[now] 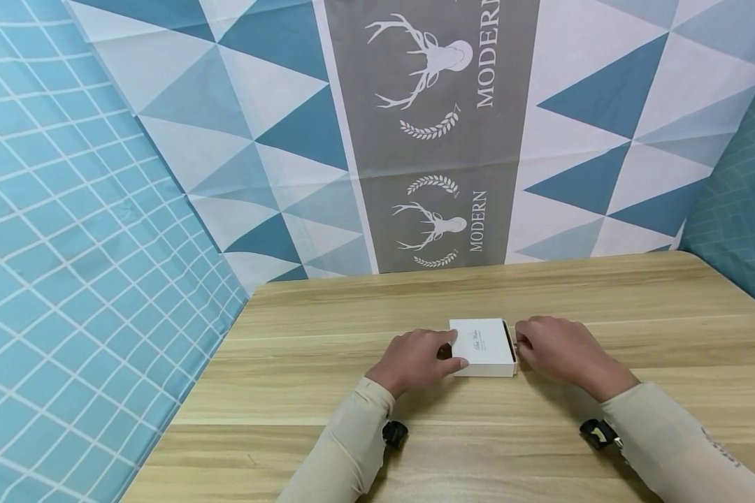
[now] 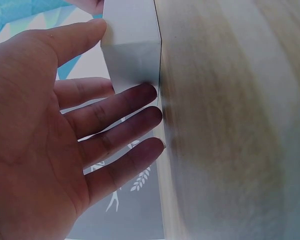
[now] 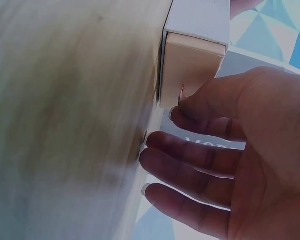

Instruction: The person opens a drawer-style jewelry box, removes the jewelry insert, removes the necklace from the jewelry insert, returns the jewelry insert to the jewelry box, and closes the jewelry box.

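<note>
A small white drawer-style gift box (image 1: 480, 344) with fine print on its lid lies on the wooden table. My left hand (image 1: 415, 360) holds its left end, thumb at the near edge and index finger toward the far side; the other fingers (image 2: 125, 160) extend loosely. At the box's right end, a pale peach inner drawer (image 3: 192, 67) sticks out slightly from the white sleeve. Between thumb and index finger, my right hand (image 1: 560, 353) pinches a small pull tab (image 3: 182, 92) on the drawer's face. The right hand's remaining fingers are half curled around nothing. What lies inside the box is hidden.
The wood-grain table (image 1: 327, 314) spreads around both hands. Behind it hangs a patterned cloth (image 1: 440, 154) with deer heads and triangles, and a blue grid cloth (image 1: 88, 244) borders the left side. Dark straps with small devices (image 1: 395, 434) sit at both wrists.
</note>
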{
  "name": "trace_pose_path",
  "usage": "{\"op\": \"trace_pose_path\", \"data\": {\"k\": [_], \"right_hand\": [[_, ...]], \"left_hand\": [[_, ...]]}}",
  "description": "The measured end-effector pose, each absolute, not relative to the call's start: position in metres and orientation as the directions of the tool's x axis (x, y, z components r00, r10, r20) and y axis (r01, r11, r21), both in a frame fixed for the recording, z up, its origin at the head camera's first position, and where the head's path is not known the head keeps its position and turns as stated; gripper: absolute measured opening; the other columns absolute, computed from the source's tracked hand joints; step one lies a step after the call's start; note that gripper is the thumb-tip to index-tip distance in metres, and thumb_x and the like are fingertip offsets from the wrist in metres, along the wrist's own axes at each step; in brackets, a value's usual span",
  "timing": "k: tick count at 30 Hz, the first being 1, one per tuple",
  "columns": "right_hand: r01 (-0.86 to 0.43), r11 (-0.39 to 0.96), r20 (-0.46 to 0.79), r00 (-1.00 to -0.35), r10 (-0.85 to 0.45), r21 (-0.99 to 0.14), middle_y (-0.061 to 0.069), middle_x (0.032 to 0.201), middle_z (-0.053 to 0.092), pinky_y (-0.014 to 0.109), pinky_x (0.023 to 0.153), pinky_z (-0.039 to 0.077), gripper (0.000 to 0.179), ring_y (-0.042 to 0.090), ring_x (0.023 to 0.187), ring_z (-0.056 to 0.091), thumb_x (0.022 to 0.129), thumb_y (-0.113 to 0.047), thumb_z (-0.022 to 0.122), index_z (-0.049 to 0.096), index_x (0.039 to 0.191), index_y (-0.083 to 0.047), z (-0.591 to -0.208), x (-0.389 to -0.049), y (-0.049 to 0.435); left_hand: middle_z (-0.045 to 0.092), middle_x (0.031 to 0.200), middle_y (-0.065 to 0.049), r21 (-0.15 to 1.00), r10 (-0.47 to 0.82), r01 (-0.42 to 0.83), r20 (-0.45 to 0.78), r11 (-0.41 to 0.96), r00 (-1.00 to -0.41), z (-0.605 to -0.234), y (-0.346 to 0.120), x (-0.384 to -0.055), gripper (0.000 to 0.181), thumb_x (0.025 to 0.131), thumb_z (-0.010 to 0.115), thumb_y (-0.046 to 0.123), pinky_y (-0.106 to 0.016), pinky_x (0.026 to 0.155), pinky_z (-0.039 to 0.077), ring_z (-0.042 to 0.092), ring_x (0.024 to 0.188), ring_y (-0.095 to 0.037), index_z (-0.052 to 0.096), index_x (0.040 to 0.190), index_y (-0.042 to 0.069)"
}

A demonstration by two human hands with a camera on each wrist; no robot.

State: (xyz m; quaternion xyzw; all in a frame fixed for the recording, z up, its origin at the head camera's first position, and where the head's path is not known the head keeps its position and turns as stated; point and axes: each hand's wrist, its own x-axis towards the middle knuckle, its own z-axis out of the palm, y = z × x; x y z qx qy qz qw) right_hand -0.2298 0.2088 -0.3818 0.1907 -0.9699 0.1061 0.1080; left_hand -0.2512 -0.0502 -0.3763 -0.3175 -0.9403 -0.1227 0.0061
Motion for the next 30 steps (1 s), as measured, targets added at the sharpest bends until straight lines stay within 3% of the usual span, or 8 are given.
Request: {"op": "trace_pose_path", "data": {"k": [6,22,30], "right_hand": [[-0.380,0.909,0.240,-0.911,-0.336,-0.169,-0.007,0.069,0.051,0.034,0.052,0.039,0.019,0.012,0.061,0.045,0.089,-0.009,0.063,0.059,0.074,-0.019,-0.3821,-0.2298,0.2087],[-0.370,0.912,0.229,-0.917,-0.328,-0.178,-0.006,0.068,0.050,0.034,0.052,0.037,0.020,0.013,0.060,0.045,0.088,-0.009,0.063,0.057,0.073,-0.020,-0.3819,-0.2308,0.2109],[-0.371,0.912,0.219,-0.918,-0.331,-0.178,-0.006,0.069,0.051,0.034,0.053,0.038,0.018,0.013,0.061,0.045,0.089,-0.010,0.063,0.058,0.074,-0.019,-0.3804,-0.2305,0.2102]], "left_hand": [[0.069,0.108,0.004,0.222,0.595,0.598,0.087,0.770,-0.799,-0.3760,-0.0500,-0.2508,0.046,0.096,0.064,0.050,-0.034,0.074,0.050,0.059,0.087,-0.010,0.064,0.132,0.023],[0.067,0.101,0.005,0.216,0.593,0.595,0.078,0.775,-0.801,-0.3770,-0.0495,-0.2519,0.042,0.096,0.063,0.050,-0.033,0.072,0.048,0.057,0.083,-0.010,0.065,0.128,0.022],[0.069,0.111,0.004,0.212,0.589,0.591,0.077,0.778,-0.804,-0.3769,-0.0501,-0.2513,0.048,0.096,0.063,0.050,-0.035,0.078,0.051,0.062,0.091,-0.010,0.063,0.135,0.023]]}}
